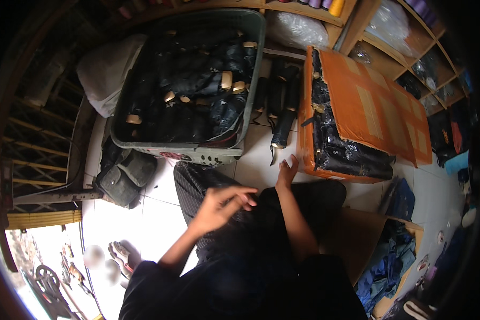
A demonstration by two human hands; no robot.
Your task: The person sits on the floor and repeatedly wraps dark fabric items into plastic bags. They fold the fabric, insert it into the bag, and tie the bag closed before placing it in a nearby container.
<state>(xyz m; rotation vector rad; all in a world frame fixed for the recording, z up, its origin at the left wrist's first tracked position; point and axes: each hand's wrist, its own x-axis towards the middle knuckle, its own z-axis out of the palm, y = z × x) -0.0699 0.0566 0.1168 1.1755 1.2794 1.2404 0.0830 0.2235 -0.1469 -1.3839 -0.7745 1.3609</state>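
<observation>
Ahead, black bundles (284, 129) between green crate (178, 144) and orange carton (370, 101), right hand (287, 172) nearby, empty, loosely spread, left hand (218, 208) half-curled, grip unclear.

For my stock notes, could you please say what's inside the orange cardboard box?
Glossy black items show along two edges of the orange cardboard box; its top flap hides whatever lies deeper.

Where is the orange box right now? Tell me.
In the head view, the orange box sits right of centre, past the right hand; dark bundles lie between it and the green tub on its left.
</observation>
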